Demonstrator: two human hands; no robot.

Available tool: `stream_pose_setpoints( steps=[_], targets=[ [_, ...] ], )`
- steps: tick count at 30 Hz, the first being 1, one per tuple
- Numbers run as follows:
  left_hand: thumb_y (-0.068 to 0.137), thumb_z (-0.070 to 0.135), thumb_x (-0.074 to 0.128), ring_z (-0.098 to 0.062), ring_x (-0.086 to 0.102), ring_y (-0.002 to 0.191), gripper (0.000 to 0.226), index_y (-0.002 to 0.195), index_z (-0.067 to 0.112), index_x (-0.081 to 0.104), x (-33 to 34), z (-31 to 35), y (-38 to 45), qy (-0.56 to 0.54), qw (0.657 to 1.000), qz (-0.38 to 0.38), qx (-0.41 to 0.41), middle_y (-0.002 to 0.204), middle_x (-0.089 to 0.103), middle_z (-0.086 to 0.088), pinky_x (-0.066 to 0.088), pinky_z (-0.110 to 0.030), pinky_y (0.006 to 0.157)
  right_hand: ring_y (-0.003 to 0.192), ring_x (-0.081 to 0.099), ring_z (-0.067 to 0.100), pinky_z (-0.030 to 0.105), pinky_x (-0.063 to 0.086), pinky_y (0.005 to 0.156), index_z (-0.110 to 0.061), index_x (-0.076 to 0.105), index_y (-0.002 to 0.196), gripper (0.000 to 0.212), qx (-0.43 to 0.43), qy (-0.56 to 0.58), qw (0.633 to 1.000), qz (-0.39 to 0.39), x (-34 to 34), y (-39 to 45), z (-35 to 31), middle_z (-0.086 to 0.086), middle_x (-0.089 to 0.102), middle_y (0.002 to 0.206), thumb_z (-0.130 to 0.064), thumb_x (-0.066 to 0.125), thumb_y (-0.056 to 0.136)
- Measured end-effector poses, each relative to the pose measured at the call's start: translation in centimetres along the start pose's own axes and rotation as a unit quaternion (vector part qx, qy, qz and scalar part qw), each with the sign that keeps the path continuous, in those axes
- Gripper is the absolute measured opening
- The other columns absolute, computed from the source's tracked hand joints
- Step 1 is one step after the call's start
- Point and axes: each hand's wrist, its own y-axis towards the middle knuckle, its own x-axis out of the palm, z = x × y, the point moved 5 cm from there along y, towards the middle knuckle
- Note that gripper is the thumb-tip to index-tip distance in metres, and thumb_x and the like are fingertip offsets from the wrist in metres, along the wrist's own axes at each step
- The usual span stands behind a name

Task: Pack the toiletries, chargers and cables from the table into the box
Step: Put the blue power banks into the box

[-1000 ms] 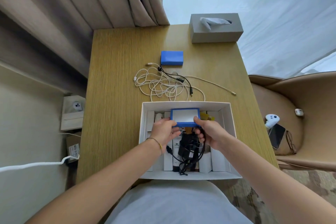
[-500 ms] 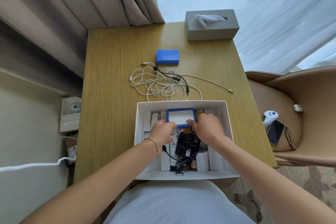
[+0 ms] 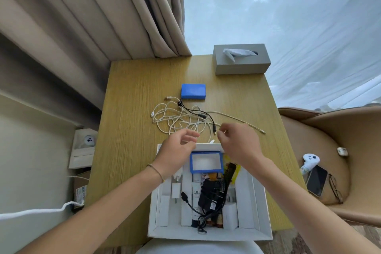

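We have both hands above the far rim of the open white cardboard box (image 3: 261, 198), which sits at the near edge of the yellow-green wooden counter (image 3: 132, 121). Our left hand (image 3: 177, 151) and right hand (image 3: 237, 144) hold nothing, fingers loosely curled and blurred. The tangle of white cables (image 3: 177, 118), with a thin black cable (image 3: 198, 112) lying across it, sits just beyond both hands toward the far edge, roughly mid-counter. It spreads mostly left to right, one beige strand trailing off toward the right edge. We judge the left hand slightly nearer the main coil, and the right nearer the black cable's plug end and that trailing strand. The blue rectangular battery pack (image 3: 193, 91) lies farther off, touching the cables' far side
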Motion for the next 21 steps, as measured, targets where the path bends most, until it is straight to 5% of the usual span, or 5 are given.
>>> stream_pose_setpoints(
  steps=[11, 15, 21],
  targets=[
    [0.093, 0.013, 0.052, -0.01, 0.066, 0.083, 0.023, 0.104, 0.027, 0.066, -2.9, 1.4, 11.5, 0.143, 0.987, 0.074, 0.017, 0.098, 0.067, 0.01, 0.059, -0.033, 0.066, 0.069, 0.066, 0.008, 0.033, 0.058, 0.064, -0.026, 0.074, 0.099, 0.02, 0.02, 0.092, 0.995, 0.016, -0.9, 9.0, -0.9, -0.009, 0.073, 0.081, -0.027, 0.055, 0.094],
    [0.09, 0.013, 0.054, -0.013, 0.063, 0.091, 0.024, 0.105, 0.029, 0.065, -3.4, 1.0, 16.6, 0.195, 0.977, 0.09, 0.01, 0.096, 0.064, 0.011, 0.053, -0.026, 0.073, 0.081, 0.07, 0.015, 0.039, 0.059, 0.076, -0.025, 0.071, 0.107, 0.022, 0.035, 0.122, 0.992, -0.003, 0.1, 11.9, -0.6, -0.007, 0.076, 0.094, -0.026, 0.054, 0.093],
    [0.085, 0.016, 0.059, -0.019, 0.05, 0.116, 0.05, 0.133, 0.028, 0.051, -3.2, -1.2, 24.0, 0.317, 0.945, 0.081, -0.001, 0.127, 0.055, 0.0, 0.046, -0.032, 0.085, 0.077, 0.068, 0.011, 0.033, 0.058, 0.072, -0.024, 0.071, 0.109, 0.022, 0.053, 0.147, 0.987, -0.032, 2.4, 13.9, 1.0, -0.006, 0.075, 0.096, -0.024, 0.055, 0.094]
  ],
)
